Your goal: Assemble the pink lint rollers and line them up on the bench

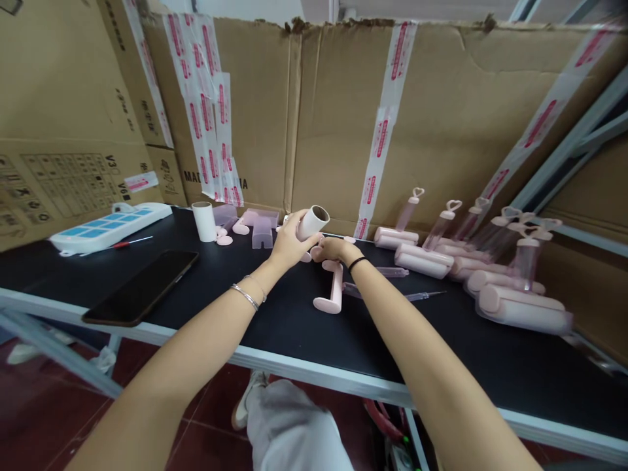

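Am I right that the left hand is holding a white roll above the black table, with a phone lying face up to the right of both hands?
Not quite. The left hand does hold the white roll above the black table, but the phone lies to the left of both hands, near the table's front edge, not to the right. The head view shows it.

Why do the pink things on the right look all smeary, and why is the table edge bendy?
In the head view, the finished pink lint rollers at the right edge are smeared and stretched; the wide lens curves the black table's pale edge. The middle is sharper: the left hand holding the white paper roll, and the right hand. The flat black phone shows soft glare.
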Demonstrator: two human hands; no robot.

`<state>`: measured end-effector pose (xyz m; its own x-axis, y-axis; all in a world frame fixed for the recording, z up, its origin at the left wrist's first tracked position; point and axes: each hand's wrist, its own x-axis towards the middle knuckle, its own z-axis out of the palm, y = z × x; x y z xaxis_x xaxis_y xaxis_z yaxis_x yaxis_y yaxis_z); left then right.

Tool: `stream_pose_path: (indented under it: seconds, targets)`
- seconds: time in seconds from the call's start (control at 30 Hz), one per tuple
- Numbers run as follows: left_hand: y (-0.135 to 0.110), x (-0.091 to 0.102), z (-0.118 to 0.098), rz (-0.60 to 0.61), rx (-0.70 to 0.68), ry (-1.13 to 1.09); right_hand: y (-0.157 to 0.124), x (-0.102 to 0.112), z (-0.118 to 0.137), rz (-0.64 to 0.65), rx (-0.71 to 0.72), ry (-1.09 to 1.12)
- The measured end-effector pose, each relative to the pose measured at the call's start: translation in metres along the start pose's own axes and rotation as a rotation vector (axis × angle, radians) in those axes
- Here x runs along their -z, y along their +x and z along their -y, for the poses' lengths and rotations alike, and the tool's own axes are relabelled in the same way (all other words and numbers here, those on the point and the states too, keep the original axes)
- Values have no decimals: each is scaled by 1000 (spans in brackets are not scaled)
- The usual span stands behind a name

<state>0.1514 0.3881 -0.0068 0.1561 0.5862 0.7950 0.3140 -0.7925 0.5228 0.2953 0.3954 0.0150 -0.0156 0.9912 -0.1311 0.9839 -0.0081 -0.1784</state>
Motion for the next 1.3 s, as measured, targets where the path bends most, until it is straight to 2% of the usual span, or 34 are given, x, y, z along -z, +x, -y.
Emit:
stream_pose_path:
  seconds: [0.13,0.2,0.27,0.33,0.37,0.43,0.6,0.67,0.77,0.83,0.87,0.93,0.97,1.03,1.13,1.23,1.3]
  targets:
    - [0,1,-8,62,109,36,-12,6,-15,-218,16,50]
    - [1,1,-11,78,182,57,-20,12,-23,-412,38,87]
    - [1,1,-13,102,218,81,-27,16,-26,-638,140,162]
    - [0,0,-15,127,214,104,-30,15,-26,-772,297,258]
    - [0,-1,-15,140,205,113,-31,13,-25,-777,364,306]
    - [0,-1,-15,169,194,124,-31,8,-21,-704,441,373]
    - [-3,1,-14,225,188,163,-32,2,-12,-507,485,422]
    - [-5,2,-14,253,136,156,-35,1,-10,-478,499,367]
    - [-6,0,-11,313,13,142,-35,1,-10,-489,514,155]
    - [-5,-2,-10,287,-40,149,-31,3,-17,-547,470,24]
    - [-4,-2,-9,246,-32,151,-28,5,-24,-593,404,-12]
    - [-1,-1,-9,148,43,149,-20,10,-42,-672,219,-43]
    - [0,0,-10,110,87,143,-15,12,-53,-666,110,-56]
    - [2,3,-11,84,140,127,-5,15,-74,-610,7,-72]
    - [2,3,-14,112,199,71,13,10,-96,-484,8,-108]
    - [0,0,-16,114,233,-18,28,1,-102,-331,34,-144]
    - [1,-3,-17,50,249,-146,32,-4,-102,-239,19,-166]
